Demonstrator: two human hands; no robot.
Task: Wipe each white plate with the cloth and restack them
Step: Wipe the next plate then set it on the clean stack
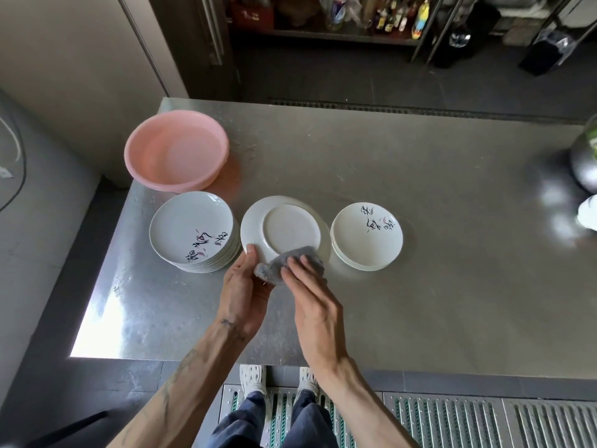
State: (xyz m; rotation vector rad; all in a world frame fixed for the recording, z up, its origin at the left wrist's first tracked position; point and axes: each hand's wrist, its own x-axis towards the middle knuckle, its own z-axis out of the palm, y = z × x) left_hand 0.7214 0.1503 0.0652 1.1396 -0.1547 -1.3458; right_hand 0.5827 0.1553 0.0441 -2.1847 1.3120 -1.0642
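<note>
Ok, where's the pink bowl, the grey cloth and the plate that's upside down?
pink bowl (176, 153), head view, middle of its inside floor.
grey cloth (269, 270), head view, bunched part left of the fingers.
upside-down plate (290, 227), head view, centre of its underside.

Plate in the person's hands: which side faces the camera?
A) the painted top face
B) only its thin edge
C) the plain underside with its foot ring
C: the held plate shows a bare base with a raised foot ring; painted marks show only on the left stack and the right stack.
</note>
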